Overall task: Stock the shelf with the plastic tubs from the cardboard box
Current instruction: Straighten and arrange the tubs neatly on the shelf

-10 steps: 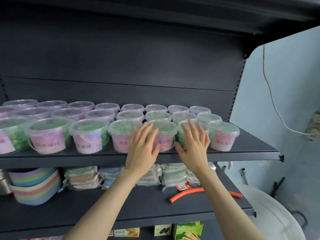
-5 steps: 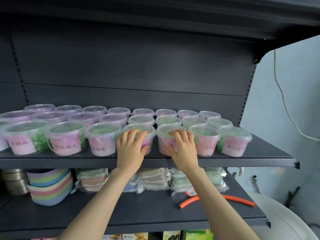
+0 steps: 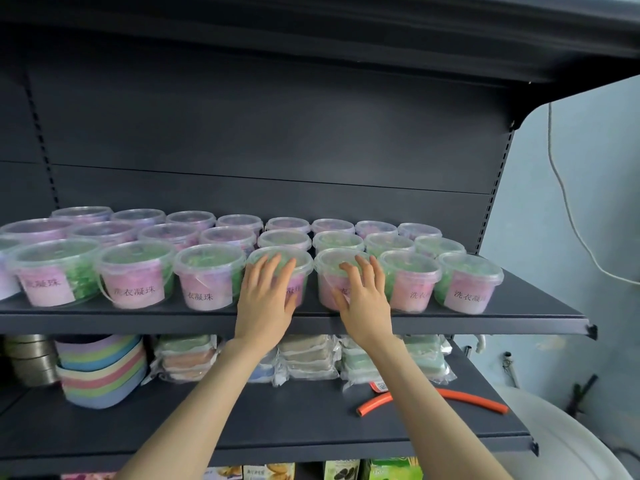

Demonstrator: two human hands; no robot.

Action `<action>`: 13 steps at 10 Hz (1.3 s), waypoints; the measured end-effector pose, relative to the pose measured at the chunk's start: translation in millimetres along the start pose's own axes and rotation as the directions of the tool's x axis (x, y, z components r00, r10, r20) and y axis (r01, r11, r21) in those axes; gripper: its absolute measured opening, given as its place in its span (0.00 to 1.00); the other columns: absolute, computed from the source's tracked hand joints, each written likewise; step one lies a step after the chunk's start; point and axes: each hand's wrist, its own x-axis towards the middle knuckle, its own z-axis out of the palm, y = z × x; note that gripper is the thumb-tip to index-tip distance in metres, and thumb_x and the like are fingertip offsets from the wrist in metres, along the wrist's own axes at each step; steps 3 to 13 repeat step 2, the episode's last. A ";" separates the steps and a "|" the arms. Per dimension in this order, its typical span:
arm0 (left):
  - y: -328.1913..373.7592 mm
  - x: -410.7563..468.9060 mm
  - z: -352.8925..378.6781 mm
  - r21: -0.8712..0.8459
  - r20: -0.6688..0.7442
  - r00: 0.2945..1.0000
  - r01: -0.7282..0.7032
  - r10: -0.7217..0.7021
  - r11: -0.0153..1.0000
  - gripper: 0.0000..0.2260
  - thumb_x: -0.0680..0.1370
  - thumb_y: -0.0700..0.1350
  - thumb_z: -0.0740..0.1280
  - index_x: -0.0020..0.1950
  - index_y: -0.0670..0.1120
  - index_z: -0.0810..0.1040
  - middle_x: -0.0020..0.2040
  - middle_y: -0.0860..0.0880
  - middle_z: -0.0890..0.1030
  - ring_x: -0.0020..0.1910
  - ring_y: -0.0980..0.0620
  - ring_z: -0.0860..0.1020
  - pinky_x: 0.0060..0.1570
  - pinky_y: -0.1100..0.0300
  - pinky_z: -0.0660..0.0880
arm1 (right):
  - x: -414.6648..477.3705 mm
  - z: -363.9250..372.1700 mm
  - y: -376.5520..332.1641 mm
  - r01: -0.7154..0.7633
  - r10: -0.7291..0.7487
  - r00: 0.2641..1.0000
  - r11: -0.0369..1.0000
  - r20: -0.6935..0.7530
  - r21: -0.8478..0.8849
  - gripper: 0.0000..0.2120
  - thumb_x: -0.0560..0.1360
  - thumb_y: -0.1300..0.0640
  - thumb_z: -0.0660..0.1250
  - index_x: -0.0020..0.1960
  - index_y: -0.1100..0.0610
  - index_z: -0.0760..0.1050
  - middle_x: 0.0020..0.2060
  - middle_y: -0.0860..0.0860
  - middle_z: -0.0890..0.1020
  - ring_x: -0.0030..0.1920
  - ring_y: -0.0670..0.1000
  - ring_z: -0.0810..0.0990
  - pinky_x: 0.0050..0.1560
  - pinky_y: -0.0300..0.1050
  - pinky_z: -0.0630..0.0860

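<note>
Clear plastic tubs with pink labels and green or purple contents stand in three rows on the dark shelf [image 3: 519,313]. My left hand [image 3: 265,299] lies with straight fingers against the front and lid of one front-row tub [image 3: 301,261]. My right hand [image 3: 363,299] rests the same way on the neighbouring tub [image 3: 327,268] to its right. Two more front-row tubs [image 3: 467,285] stand right of my hands, and three [image 3: 135,271] stand to the left. The cardboard box is out of view.
On the lower shelf [image 3: 277,427] sit stacked pastel bowls [image 3: 100,372], metal tins [image 3: 29,358], wrapped packs [image 3: 308,358] and an orange hose piece [image 3: 467,398]. Snack boxes [image 3: 346,471] show below. A white round object [image 3: 571,445] and a hanging cable [image 3: 568,209] are at the right.
Both hands slid down from the tub lids toward the tubs' fronts and spread slightly apart. The camera view shifted left, so the shelf appears further right.
</note>
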 end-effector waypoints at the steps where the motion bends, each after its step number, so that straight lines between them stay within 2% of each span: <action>1: -5.7 -3.3 -5.2 -0.195 0.055 0.998 0.011 0.000 0.981 0.24 0.78 0.42 0.65 0.73 0.48 0.64 0.77 0.46 0.55 0.76 0.46 0.50 0.73 0.49 0.51 | -1.4 -7.0 1.2 0.015 -0.013 0.998 0.999 0.066 -0.039 0.26 0.79 0.53 0.61 0.75 0.53 0.58 0.78 0.51 0.50 0.77 0.53 0.42 0.73 0.52 0.59; 2: -10.5 -6.4 -28.1 -0.335 -0.046 0.998 0.026 -0.044 0.942 0.15 0.77 0.41 0.66 0.64 0.46 0.77 0.72 0.47 0.67 0.71 0.48 0.65 0.65 0.50 0.67 | -0.2 -34.4 -7.3 0.008 -0.005 0.997 0.999 0.078 -0.050 0.27 0.78 0.51 0.63 0.75 0.53 0.60 0.77 0.52 0.58 0.76 0.54 0.56 0.71 0.50 0.60; 13: -10.5 -6.4 -28.1 -0.335 -0.046 0.998 0.026 -0.044 0.942 0.15 0.77 0.41 0.66 0.64 0.46 0.77 0.72 0.47 0.67 0.71 0.48 0.65 0.65 0.50 0.67 | -0.2 -34.4 -7.3 0.008 -0.005 0.997 0.999 0.078 -0.050 0.27 0.78 0.51 0.63 0.75 0.53 0.60 0.77 0.52 0.58 0.76 0.54 0.56 0.71 0.50 0.60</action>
